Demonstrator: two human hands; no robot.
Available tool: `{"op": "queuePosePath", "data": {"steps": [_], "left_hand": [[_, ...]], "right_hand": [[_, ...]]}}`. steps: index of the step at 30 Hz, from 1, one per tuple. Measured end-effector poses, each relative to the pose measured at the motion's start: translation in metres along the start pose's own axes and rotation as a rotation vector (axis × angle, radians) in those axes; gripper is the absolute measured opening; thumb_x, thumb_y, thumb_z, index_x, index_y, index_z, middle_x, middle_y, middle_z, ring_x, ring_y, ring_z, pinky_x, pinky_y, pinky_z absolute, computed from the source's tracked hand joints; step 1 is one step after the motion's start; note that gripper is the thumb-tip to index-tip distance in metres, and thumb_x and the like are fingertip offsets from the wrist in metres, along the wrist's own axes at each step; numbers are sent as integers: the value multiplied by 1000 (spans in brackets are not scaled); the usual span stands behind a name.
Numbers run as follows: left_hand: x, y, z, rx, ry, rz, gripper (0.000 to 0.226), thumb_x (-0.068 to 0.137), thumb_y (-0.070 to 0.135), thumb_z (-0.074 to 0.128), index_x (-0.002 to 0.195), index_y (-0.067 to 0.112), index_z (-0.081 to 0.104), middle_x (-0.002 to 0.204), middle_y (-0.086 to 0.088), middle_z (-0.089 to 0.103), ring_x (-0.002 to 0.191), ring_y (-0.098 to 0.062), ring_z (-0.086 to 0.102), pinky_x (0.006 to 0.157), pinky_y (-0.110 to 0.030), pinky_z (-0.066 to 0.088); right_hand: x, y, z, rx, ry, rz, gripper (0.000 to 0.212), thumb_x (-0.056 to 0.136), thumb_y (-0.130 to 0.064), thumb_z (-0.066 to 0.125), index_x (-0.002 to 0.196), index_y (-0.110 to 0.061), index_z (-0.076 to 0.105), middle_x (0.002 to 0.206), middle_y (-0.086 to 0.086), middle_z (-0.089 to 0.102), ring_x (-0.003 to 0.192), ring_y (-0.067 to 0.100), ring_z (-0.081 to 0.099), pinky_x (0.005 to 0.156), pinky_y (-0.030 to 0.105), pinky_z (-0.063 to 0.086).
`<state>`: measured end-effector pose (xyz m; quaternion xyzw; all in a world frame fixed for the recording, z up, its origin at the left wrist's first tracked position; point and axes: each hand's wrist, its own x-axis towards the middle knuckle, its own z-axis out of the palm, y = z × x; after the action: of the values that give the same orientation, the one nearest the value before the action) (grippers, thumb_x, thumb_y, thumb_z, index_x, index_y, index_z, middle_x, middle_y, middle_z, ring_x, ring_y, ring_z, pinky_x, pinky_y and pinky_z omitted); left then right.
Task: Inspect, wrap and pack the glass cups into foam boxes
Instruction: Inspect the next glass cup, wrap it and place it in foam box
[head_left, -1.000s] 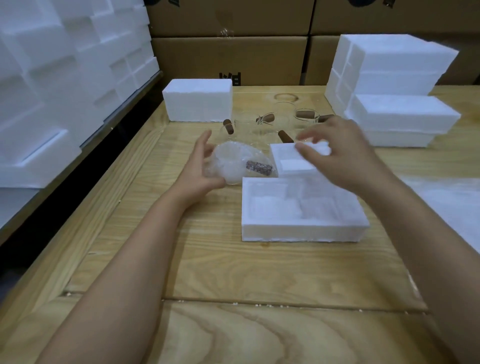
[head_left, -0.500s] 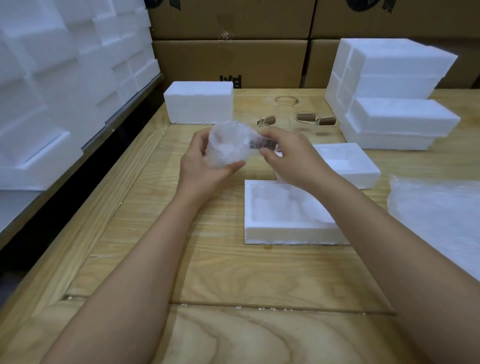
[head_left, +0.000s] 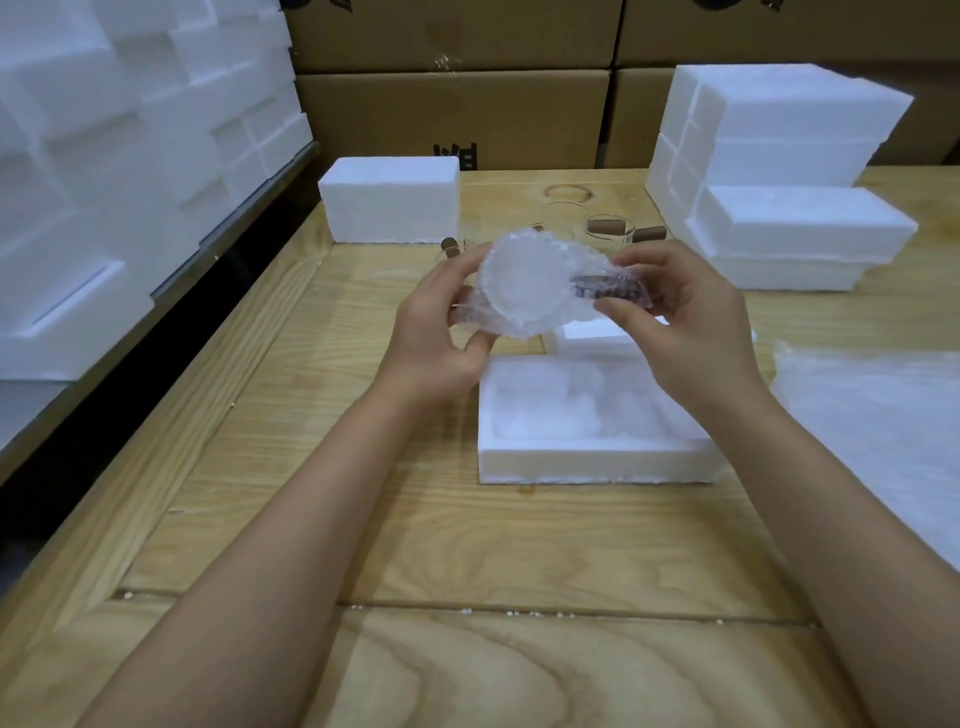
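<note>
A glass cup wrapped in bubble wrap (head_left: 530, 283) is held up above the table with its round base facing me. My left hand (head_left: 441, 332) grips its left side. My right hand (head_left: 680, 322) pinches the wrapped brown handle on the right. Below them lies an open foam box (head_left: 592, 457) with moulded recesses, and its lid (head_left: 592, 335) lies just behind it, partly hidden by my hands. Bare glass cups with brown handles (head_left: 613, 231) stand further back on the table.
A closed foam block (head_left: 389, 200) stands at the back left and stacked foam boxes (head_left: 779, 171) at the back right. Bubble wrap sheets (head_left: 883, 415) lie at the right edge. More foam pieces (head_left: 104, 156) fill a shelf on the left. Cardboard cartons (head_left: 452, 114) line the back.
My right hand let go of the foam lid and took the wrapped cup's handle. Both hands raised the cup and turned its base toward me.
</note>
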<state>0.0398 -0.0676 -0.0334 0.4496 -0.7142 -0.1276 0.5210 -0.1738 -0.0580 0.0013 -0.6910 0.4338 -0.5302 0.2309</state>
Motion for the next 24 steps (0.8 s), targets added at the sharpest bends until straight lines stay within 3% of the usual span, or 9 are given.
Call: {"op": "queuePosePath", "data": {"steps": [4, 7, 9, 12, 15, 19, 21, 24], "left_hand": [[0, 6, -1, -106, -69, -60, 67, 84, -5, 66, 143, 12, 41, 136, 7, 52, 119, -2, 55, 97, -22, 48], [2, 13, -2, -233, -103, -100, 59, 91, 1, 61, 145, 6, 38, 143, -4, 50, 127, -12, 52, 98, -34, 50], [3, 19, -3, -303, -87, -120, 54, 91, 7, 61, 142, 5, 43, 135, -5, 56, 110, -10, 61, 82, -29, 54], [7, 25, -4, -384, -40, -151, 53, 86, 27, 66, 133, 8, 51, 105, -3, 66, 75, -8, 64, 66, -23, 54], [8, 23, -4, -418, -7, -184, 61, 74, 57, 63, 106, 5, 62, 74, -2, 64, 57, -10, 62, 57, -24, 54], [6, 20, -1, -343, 24, -190, 57, 72, 69, 52, 75, 12, 52, 58, 17, 58, 55, 2, 56, 57, -15, 46], [5, 20, 0, -305, 26, -189, 48, 76, 66, 47, 69, 18, 47, 56, 23, 55, 56, 6, 52, 58, -7, 38], [5, 21, 1, -293, 12, -201, 52, 75, 74, 44, 70, 23, 47, 59, 23, 52, 58, 7, 48, 60, -7, 36]], "right_hand": [[1, 1, -4, 74, 9, 12, 28, 84, -11, 70, 90, -35, 59, 82, -17, 63, 81, 13, 62, 77, 29, 50], [2, 3, -8, 150, 39, 39, 22, 87, -12, 67, 89, -34, 62, 70, -22, 62, 67, 2, 58, 66, 18, 47], [3, 3, -11, 207, 40, 70, 13, 90, -13, 63, 91, -26, 63, 66, -19, 63, 61, -1, 56, 60, 14, 45], [4, 2, -12, 265, 26, 149, 11, 94, -17, 59, 86, -20, 65, 60, -10, 65, 55, 5, 54, 55, 17, 44], [3, 2, -10, 252, -26, 237, 21, 95, -27, 57, 78, -19, 66, 56, -3, 65, 50, 9, 53, 50, 18, 43], [1, 2, -7, 220, -70, 324, 35, 94, -35, 57, 69, -11, 60, 52, 1, 64, 45, 11, 51, 45, 18, 41], [1, 1, -7, 213, -87, 355, 38, 94, -37, 56, 67, -10, 58, 50, 1, 63, 43, 10, 50, 43, 18, 39], [1, 3, -9, 205, -118, 385, 39, 94, -40, 56, 68, -10, 58, 49, 0, 62, 42, 9, 49, 43, 16, 38]]}}
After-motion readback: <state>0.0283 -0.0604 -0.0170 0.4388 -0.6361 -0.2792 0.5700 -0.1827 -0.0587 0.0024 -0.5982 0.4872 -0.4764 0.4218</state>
